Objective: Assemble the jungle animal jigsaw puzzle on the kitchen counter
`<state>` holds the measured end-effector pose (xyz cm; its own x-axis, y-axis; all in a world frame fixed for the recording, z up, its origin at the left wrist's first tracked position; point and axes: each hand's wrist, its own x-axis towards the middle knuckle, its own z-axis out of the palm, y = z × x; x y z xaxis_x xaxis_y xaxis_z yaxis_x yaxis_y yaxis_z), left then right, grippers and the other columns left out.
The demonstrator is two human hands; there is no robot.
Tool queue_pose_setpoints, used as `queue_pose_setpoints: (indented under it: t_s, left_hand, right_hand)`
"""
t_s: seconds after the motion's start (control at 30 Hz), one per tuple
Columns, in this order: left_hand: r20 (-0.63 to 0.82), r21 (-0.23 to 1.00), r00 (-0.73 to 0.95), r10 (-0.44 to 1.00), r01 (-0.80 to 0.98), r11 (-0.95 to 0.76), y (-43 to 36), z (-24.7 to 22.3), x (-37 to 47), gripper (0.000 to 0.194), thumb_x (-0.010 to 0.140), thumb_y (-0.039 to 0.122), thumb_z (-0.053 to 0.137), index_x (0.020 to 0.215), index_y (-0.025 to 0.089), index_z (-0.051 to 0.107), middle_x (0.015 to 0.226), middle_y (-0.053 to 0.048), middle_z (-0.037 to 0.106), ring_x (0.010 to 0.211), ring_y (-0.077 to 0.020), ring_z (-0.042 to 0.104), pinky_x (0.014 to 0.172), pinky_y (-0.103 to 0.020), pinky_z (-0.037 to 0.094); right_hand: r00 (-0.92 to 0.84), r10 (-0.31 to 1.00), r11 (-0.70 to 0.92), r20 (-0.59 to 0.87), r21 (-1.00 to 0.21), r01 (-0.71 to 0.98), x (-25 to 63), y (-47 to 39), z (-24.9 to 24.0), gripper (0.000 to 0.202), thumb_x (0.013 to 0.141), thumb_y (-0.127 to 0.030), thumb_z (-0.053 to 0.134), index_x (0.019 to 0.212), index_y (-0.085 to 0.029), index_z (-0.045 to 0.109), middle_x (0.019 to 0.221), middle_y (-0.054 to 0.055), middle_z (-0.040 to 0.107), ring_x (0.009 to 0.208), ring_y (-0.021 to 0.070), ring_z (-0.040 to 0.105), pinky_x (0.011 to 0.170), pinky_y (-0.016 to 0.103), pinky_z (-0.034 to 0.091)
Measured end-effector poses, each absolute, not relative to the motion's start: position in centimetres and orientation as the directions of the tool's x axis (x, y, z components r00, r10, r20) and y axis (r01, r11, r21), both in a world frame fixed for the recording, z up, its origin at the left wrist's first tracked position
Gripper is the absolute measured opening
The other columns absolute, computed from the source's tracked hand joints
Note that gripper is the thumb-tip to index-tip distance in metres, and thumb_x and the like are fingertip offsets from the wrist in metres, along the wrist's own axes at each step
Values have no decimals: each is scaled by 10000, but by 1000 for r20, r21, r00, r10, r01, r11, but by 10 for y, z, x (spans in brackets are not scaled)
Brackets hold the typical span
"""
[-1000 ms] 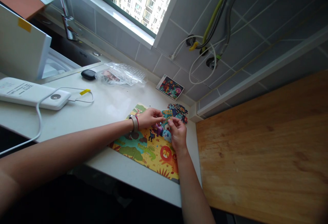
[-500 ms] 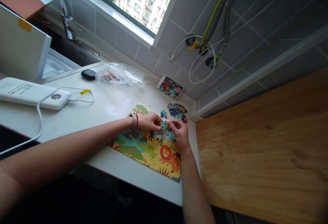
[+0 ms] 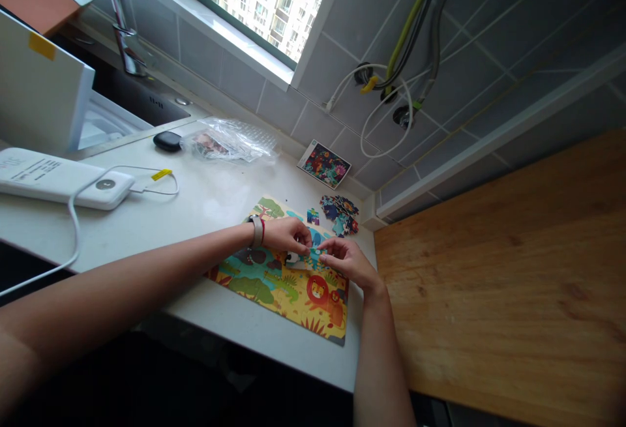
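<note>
Over the upper right of a colourful jigsaw board [image 3: 288,296] with a lion picture, both my hands hold small teal puzzle pieces [image 3: 313,257]. My left hand [image 3: 291,235], with a watch at the wrist, pinches them from the left. From the right, thumb and fingers of my right hand [image 3: 348,260] close on the other side. Whether the pieces are joined is too small to tell. A single loose puzzle piece [image 3: 313,216] lies just beyond my fingers. Behind it, to the right, is a pile of dark puzzle pieces [image 3: 337,206].
A picture card [image 3: 324,165] leans at the tiled wall. Clear plastic packaging [image 3: 229,142] and a black oval object [image 3: 167,141] lie farther left, near a white power bank [image 3: 63,179] with a cable. A wooden board [image 3: 499,270] borders the counter on the right.
My right hand has shifted slightly down and right, its fingers now pointing left. Teal pieces now show between my hands, and a lighter piece shows at the pile's near edge. My left hand barely moved.
</note>
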<state>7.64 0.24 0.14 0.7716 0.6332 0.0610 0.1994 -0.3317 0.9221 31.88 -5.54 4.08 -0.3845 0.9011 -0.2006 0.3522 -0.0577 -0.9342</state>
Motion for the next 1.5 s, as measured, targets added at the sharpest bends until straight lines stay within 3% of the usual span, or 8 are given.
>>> queue_pose_setpoints:
  t_s: [0.3, 0.57, 0.73, 1.0, 1.13, 1.3, 1.43, 1.5]
  left_hand:
    - [126, 872, 801, 586, 192, -450, 1, 1, 75, 251, 790, 358, 782, 1005, 234, 821, 657, 9, 685, 578, -130, 576, 547, -219, 384]
    - [139, 788, 807, 574, 260, -558, -9, 10, 77, 187, 827, 330, 762, 986, 270, 839, 637, 3, 678, 548, -131, 545, 557, -236, 350]
    - [216, 696, 826, 521, 244, -675, -16, 10, 79, 190, 858, 327, 732, 1012, 280, 833, 808, -30, 744, 677, -163, 625, 626, -246, 399]
    - [268, 604, 833, 484, 246, -758, -29, 1, 86, 186, 885, 348, 722, 1028, 257, 797, 1007, -38, 705, 636, -117, 602, 658, -255, 465]
    - [248, 560, 841, 480, 280, -780, -31, 7, 85, 222, 918, 378, 713, 1077, 239, 784, 1100, -62, 691, 690, -133, 626, 713, -280, 504]
    - [296, 511, 897, 327, 140, -848, -33, 12, 87, 376, 835, 478, 826, 1124, 240, 792, 1165, -99, 709, 997, -248, 651, 921, -370, 520]
    - [273, 501, 914, 302, 133, -855, -37, 7, 91, 220, 897, 393, 787, 1051, 239, 817, 1178, -94, 724, 1010, -248, 642, 989, -421, 498]
    - [270, 505, 908, 319, 149, -850, -40, 6, 94, 179, 951, 365, 729, 1031, 234, 821, 1168, -95, 723, 1005, -238, 641, 985, -415, 502]
  right_hand:
    - [-419, 850, -144, -320, -905, 400, 320, -55, 39, 363, 684, -478, 910, 812, -168, 771, 669, -11, 671, 572, 104, 525, 532, 215, 367]
    - [-429, 840, -115, -332, -882, 456, 329, -52, 34, 354, 652, -479, 916, 767, -164, 803, 655, 10, 721, 564, 118, 586, 552, 225, 439]
    - [-469, 817, -76, -336, -868, 490, 336, -51, 32, 334, 655, -477, 908, 766, -176, 817, 702, 30, 756, 599, 149, 626, 584, 252, 484]
    - [-126, 992, 23, -27, -924, 382, 325, -38, 22, 393, 736, -569, 820, 763, -180, 780, 653, -8, 683, 589, 124, 546, 572, 237, 433]
    - [-76, 997, 39, 12, -932, 360, 318, -34, 7, 404, 746, -582, 797, 784, -182, 770, 631, -18, 656, 575, 125, 528, 570, 241, 421]
    - [-69, 996, 83, 62, -924, 373, 315, -31, -4, 343, 804, -532, 760, 801, -189, 780, 633, -12, 661, 567, 134, 524, 564, 248, 411]
    - [-67, 996, 84, 63, -915, 394, 313, -30, -7, 289, 776, -475, 801, 783, -187, 796, 639, -7, 680, 567, 130, 532, 575, 247, 406]
    - [38, 995, 75, 91, -946, 316, 312, -30, -8, 255, 690, -431, 873, 714, -192, 787, 597, -23, 659, 549, 123, 521, 568, 243, 392]
